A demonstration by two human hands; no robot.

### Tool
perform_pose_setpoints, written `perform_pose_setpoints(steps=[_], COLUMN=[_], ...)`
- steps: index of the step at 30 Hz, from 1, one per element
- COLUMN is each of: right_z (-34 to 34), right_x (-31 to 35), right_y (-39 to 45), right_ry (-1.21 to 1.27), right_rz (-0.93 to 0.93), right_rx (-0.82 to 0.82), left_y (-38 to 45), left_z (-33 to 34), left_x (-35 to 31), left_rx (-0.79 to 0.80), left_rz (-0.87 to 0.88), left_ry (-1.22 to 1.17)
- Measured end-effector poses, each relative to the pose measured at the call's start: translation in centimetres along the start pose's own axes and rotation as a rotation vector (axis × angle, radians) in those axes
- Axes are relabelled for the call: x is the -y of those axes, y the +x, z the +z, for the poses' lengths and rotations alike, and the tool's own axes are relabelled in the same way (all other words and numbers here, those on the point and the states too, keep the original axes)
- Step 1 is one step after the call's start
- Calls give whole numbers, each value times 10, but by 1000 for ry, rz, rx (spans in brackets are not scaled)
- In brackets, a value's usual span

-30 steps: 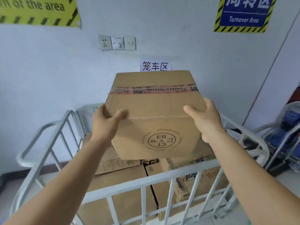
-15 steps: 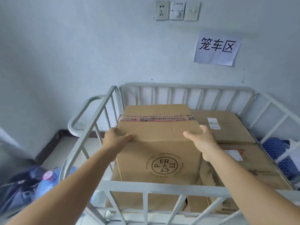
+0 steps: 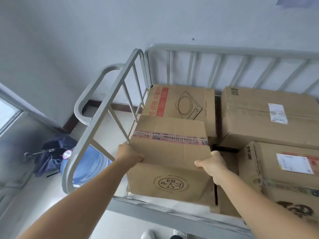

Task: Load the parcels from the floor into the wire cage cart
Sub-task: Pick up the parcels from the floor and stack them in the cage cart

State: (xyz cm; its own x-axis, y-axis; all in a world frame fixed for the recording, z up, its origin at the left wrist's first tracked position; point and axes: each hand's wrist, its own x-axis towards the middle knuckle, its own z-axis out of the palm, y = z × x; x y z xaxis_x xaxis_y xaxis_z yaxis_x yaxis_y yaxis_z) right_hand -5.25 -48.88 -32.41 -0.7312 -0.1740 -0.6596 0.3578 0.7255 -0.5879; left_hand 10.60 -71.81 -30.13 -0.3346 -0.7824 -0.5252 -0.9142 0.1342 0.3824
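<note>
Two bare hands hold one parcel. The left hand grips the left top edge of a brown cardboard box with a strip of printed pink tape and a round stamp, thumb curled over the top and the other fingers hidden down its side. The right hand grips the right edge the same way, thumb on top and fingers wrapped round the corner.

The box sits inside the grey metal-barred cage cart, in its near-left corner, against the left rail and just behind the near rail.

Three more cardboard parcels lie in the cart: at 12 o'clock of the held box, touching it, a carton with red print and a line drawing of a round appliance; at 2 o'clock, a large plain carton with a white label; at 3 o'clock, a carton with a red-and-white label.

Outside the cart at 9 o'clock, one blue water jug lies on the floor beside one dark blue bag.
</note>
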Motion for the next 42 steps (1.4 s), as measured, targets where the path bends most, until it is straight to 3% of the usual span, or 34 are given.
perform_pose_setpoints(steps=[14, 26, 32, 42], right_z=[90, 110, 96, 10], right_x=[-27, -20, -2, 2], right_y=[29, 25, -2, -87], right_ry=[-224, -401, -491, -600], right_rz=[85, 117, -8, -120], right_rx=[-56, 64, 44, -297], left_y=[65, 79, 62, -28], left_z=[34, 42, 33, 31], left_x=[60, 67, 45, -55], left_rx=[137, 279, 260, 190], left_rz=[-59, 100, 410, 1034], left_ry=[200, 405, 499, 657])
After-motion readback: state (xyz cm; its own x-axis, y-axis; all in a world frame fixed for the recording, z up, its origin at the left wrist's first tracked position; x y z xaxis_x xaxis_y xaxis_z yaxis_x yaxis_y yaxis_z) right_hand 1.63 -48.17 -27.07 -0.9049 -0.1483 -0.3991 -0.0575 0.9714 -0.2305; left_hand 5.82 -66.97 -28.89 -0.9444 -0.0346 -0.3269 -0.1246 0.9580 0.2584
